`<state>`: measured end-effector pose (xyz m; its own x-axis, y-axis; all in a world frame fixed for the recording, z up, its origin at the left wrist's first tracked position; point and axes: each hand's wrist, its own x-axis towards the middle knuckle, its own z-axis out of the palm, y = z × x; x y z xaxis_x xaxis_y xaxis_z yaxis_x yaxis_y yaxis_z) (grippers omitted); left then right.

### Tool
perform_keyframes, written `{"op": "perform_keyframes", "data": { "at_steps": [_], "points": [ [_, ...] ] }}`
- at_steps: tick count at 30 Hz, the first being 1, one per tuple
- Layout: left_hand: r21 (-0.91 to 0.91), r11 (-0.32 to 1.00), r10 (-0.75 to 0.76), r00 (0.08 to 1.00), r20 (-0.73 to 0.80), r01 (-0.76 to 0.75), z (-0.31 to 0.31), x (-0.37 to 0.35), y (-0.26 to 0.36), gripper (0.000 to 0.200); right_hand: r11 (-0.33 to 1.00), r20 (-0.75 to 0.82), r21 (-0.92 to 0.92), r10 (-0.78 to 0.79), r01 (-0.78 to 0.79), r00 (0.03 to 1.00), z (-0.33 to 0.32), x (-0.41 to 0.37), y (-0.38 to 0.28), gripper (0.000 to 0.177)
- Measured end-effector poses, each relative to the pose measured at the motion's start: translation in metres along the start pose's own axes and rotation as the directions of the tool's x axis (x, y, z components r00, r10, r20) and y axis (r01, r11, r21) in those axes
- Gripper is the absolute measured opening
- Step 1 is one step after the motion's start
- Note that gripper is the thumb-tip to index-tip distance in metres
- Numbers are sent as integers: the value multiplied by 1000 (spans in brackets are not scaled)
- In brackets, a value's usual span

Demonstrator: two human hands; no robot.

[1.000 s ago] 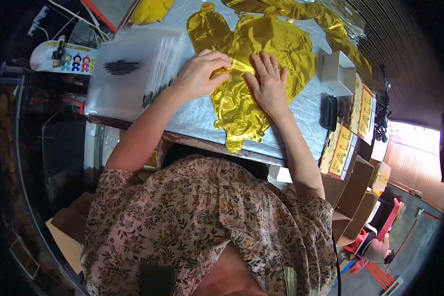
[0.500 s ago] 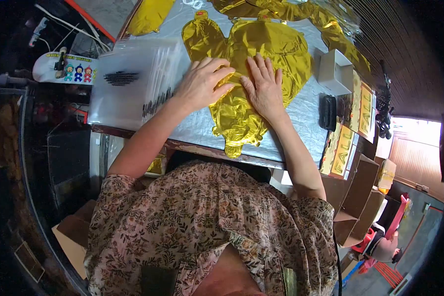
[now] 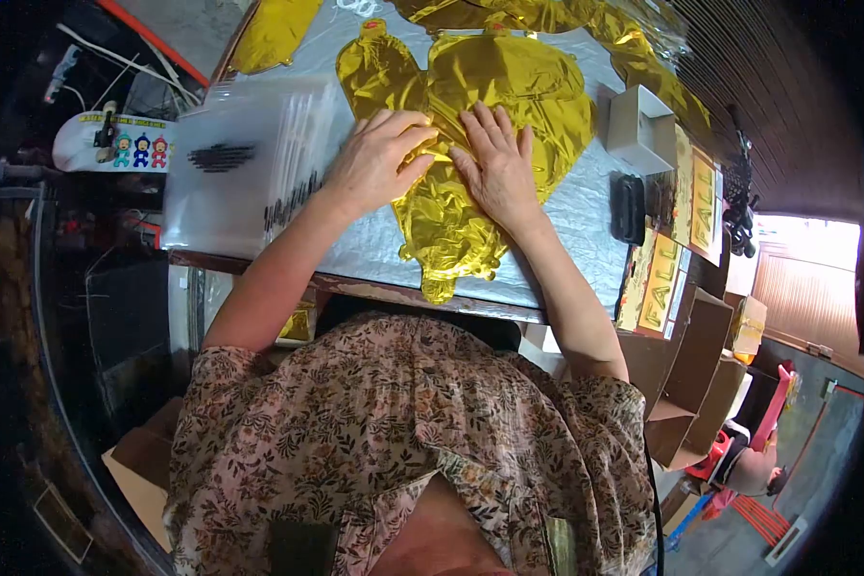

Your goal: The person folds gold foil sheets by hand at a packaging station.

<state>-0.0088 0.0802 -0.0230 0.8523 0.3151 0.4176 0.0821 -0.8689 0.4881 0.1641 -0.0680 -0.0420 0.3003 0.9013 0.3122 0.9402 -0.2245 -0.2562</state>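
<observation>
A flat gold foil balloon [image 3: 518, 96] lies on the silver-covered table [image 3: 576, 216], its lower part crumpled toward the near edge. My left hand [image 3: 374, 158] rests palm down on the balloon's left side, fingers spread over a fold. Beside it, my right hand [image 3: 494, 168] presses flat on the balloon's middle, fingers apart. The two hands almost touch at the fingertips. Neither hand grips anything.
A stack of clear plastic bags [image 3: 250, 158] with black print lies left of the balloon. A small white box [image 3: 640, 127], a black device [image 3: 628, 206] and yellow printed cards [image 3: 662, 278] sit at the right. More gold foil balloons [image 3: 547, 14] lie at the far edge. Cardboard boxes [image 3: 686, 384] stand below right.
My left hand has gone from pinching a fold of the balloon to lying flat on it. Both hands have shifted slightly left and away on the foil.
</observation>
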Motion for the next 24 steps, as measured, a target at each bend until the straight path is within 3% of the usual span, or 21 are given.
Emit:
{"op": "perform_keyframes", "data": {
  "at_steps": [12, 14, 15, 17, 18, 24],
  "points": [
    [-44, 999, -12, 1000, -16, 12, 0, 1, -4, 33, 1000, -3, 13, 20, -20, 1000, 0, -1, -2, 57],
    [-13, 998, -56, 978, -202, 54, -3, 1, -6, 31, 1000, -5, 12, 20, -20, 1000, 1, -1, -1, 57],
    [-8, 998, -56, 978, -202, 55, -7, -2, -5, 31, 1000, -7, 16, 17, -17, 1000, 1, -1, -1, 57],
    [33, 940, -326, 920, -219, 341, -20, -10, 4, 31, 1000, -16, -1, 19, -19, 1000, 2, -2, -1, 57],
    [11, 888, -453, 880, -143, 459, -21, -15, 6, 34, 1000, -18, 1, 20, -20, 1000, 2, -2, -1, 57],
    [-259, 849, -519, 820, -242, 460, -12, -23, 17, 46, 1000, -35, -26, 5, -6, 999, 4, -2, -1, 57]
  ]
}}
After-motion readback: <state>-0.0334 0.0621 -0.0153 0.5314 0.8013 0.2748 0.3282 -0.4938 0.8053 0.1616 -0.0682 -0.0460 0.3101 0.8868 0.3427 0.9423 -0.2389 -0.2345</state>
